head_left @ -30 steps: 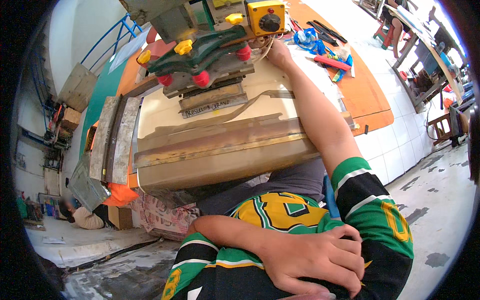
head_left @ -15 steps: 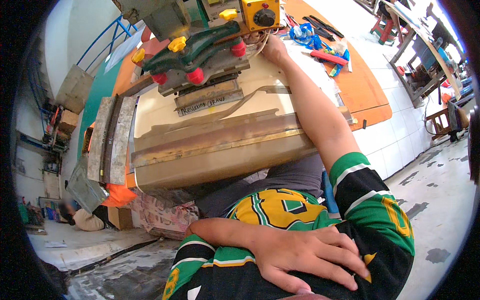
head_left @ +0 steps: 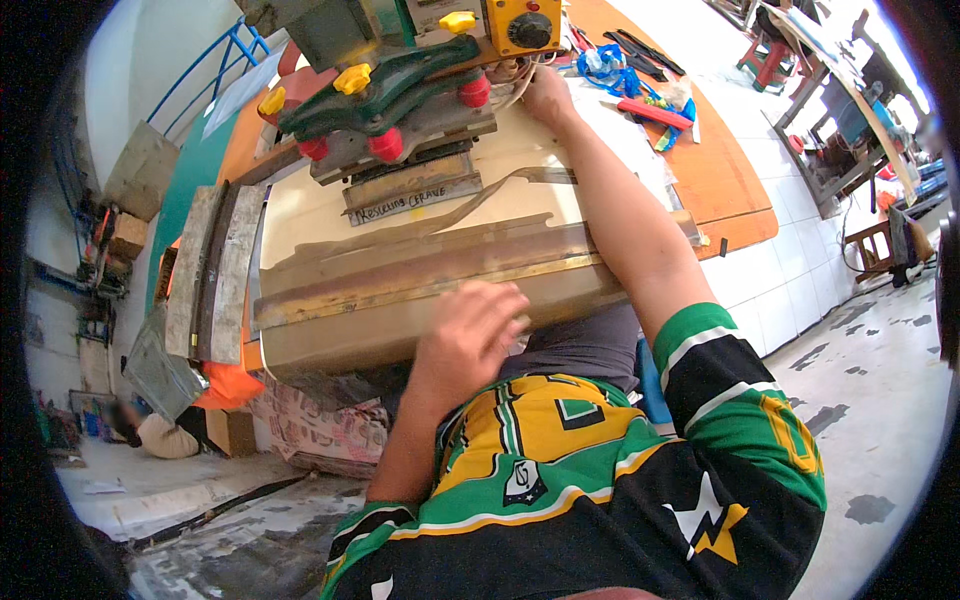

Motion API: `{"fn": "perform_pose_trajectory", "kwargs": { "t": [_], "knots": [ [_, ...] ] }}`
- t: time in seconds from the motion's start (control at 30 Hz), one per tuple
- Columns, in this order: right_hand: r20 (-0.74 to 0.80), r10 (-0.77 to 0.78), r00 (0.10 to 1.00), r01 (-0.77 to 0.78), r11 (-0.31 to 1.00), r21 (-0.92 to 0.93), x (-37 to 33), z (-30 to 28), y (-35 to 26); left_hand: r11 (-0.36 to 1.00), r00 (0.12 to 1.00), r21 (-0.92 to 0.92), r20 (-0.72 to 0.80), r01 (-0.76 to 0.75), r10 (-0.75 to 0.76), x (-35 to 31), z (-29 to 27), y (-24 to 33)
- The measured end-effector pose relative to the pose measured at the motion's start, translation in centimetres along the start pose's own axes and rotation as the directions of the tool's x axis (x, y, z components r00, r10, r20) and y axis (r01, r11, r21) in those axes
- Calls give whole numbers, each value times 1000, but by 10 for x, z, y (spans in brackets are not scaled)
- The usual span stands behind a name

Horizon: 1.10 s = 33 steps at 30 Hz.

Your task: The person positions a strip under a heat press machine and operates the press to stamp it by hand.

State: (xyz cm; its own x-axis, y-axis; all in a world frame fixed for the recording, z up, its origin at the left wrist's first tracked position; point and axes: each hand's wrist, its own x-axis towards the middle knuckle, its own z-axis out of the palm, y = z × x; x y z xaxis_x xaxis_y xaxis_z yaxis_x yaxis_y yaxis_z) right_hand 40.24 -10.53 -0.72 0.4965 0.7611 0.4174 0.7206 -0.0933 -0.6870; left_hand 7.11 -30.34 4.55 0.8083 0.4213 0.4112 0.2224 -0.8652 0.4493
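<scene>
My left hand (head_left: 470, 335) rests loosely spread on the near edge of the worn tabletop (head_left: 420, 285), whose long axis runs left-right, while my right hand (head_left: 548, 95), grip hidden I think, reaches far to the press (head_left: 400, 110).

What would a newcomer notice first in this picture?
First, the green clamp head with yellow and red knobs, at the top above the cream work table. Next, the left hand resting on the table's worn front edge, while the right hand reaches beside the yellow control box.
</scene>
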Motion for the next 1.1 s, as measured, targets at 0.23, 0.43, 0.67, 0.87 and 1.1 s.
{"fn": "perform_pose_trajectory", "kwargs": {
  "t": [0.23,0.43,0.67,0.87,1.1],
  "knots": [
    [-17,-1,1000,2,997,73,-1,1,-8,977,991,167,-30,136,-132,10,4,-37],
    [-101,51,994,-35,987,157,16,16,24,958,993,261,-17,121,-121,11,11,-38],
    [343,131,930,-364,445,818,31,4,41,964,988,218,-35,152,-148,11,13,-38],
    [463,115,879,-475,287,832,17,-62,14,966,986,198,-28,164,-161,10,12,-38],
    [353,193,915,-401,513,759,23,-144,8,965,984,192,-22,180,-179,10,12,-37]
  ]
}}
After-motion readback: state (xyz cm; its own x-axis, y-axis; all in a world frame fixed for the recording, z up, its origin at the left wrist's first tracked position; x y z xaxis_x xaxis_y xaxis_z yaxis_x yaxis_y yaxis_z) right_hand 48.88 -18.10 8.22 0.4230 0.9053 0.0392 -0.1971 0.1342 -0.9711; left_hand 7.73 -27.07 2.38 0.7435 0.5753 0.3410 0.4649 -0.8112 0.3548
